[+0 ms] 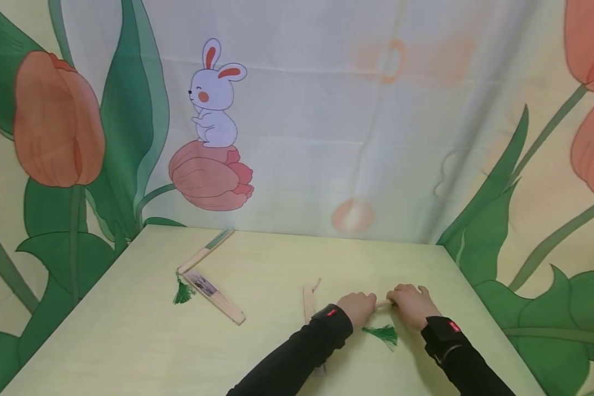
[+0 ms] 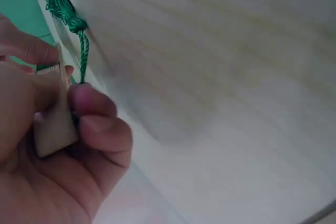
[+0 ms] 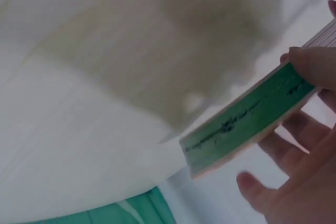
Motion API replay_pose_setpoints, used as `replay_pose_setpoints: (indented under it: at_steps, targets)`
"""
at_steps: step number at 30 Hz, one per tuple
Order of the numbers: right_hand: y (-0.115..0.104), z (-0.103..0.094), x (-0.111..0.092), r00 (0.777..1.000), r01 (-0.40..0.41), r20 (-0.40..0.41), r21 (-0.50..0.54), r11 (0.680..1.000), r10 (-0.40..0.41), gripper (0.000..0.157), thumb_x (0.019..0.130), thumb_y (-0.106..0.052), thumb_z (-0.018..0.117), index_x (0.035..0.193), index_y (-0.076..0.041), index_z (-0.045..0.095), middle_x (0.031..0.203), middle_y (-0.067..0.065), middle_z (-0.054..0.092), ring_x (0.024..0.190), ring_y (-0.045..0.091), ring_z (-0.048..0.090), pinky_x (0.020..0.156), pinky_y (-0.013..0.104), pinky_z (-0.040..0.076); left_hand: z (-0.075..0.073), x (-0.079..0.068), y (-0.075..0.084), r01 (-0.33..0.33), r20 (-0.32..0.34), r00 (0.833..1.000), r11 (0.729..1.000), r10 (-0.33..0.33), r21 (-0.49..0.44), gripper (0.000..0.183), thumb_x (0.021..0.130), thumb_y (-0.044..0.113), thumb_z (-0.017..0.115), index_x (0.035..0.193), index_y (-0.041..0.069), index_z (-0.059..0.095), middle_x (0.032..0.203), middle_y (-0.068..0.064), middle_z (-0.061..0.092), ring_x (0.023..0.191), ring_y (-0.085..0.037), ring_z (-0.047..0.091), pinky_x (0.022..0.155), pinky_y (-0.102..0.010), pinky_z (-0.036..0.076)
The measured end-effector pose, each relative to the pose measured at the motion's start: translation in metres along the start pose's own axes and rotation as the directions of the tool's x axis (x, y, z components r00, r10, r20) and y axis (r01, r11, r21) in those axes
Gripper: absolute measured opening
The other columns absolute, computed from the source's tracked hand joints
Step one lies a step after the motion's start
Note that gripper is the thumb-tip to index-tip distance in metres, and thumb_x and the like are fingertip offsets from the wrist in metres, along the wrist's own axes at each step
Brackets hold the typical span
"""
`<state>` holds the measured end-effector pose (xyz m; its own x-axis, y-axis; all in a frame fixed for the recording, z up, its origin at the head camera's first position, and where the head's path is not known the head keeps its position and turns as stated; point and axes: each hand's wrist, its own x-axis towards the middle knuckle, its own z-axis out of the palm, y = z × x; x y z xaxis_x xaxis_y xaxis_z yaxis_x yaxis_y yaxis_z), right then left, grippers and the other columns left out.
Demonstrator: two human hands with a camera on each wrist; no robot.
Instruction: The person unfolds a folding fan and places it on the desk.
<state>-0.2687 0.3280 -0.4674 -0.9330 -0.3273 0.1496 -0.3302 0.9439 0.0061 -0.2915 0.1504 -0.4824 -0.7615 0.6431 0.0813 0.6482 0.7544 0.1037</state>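
Both hands hold one folded folding fan [image 1: 383, 304] above the table's right half. My left hand [image 1: 357, 309] grips its wooden handle end, seen close up in the left wrist view, with thumb and curled fingers around it. A green tassel [image 1: 383, 334] on a twisted cord hangs from that end. My right hand [image 1: 412, 306] pinches the other part of the fan. In the right wrist view its folded green leaf [image 3: 247, 119] with dark painted marks juts out past the fingers.
Another folded fan [image 1: 308, 302] lies on the pale table [image 1: 128, 341], partly hidden under the left forearm. Farther left, a green-ended folded fan [image 1: 205, 252] and a fan with a dark picture [image 1: 215, 297] meet at an angle beside a green tassel [image 1: 183, 291]. A printed curtain [image 1: 297, 121] hangs behind.
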Motion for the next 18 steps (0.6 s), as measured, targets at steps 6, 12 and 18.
replay_pose_setpoints:
  at_steps: [6,12,18]
  targets:
    - [-0.008,-0.011,0.007,0.996,-0.026,-0.08,0.058,0.998,0.031,0.012,0.089,-0.001,0.075,0.094,-0.012,0.073,0.105,0.012,0.071,0.108,0.04,0.063,0.098,0.079,0.037,-0.004,0.001,-0.006,0.001,-0.04,0.999,0.995,-0.005,-0.101,0.017,0.109,0.029,0.056,0.105,0.012,0.059,0.071,0.003,0.049,0.057,-0.011,0.042,0.049,-0.022,0.032]
    - [-0.016,-0.021,0.012,0.979,-0.062,-0.185,0.141,0.988,0.088,0.013,0.091,-0.003,0.073,0.103,-0.008,0.072,0.124,0.026,0.065,0.128,0.053,0.051,0.103,0.082,0.03,-0.019,-0.003,-0.013,0.012,-0.063,0.998,0.982,-0.024,-0.187,0.016,0.111,0.023,0.053,0.103,0.01,0.057,0.069,0.002,0.049,0.054,-0.011,0.044,0.046,-0.021,0.032]
    - [-0.029,-0.024,0.025,0.928,-0.115,-0.31,0.293,0.949,0.208,0.028,0.096,-0.005,0.066,0.123,0.002,0.065,0.145,0.036,0.047,0.143,0.058,0.03,0.109,0.081,0.022,-0.036,-0.013,-0.029,0.026,-0.078,0.995,0.939,-0.056,-0.342,0.017,0.112,0.02,0.049,0.101,0.008,0.053,0.068,0.003,0.042,0.051,-0.011,0.042,0.044,-0.022,0.031]
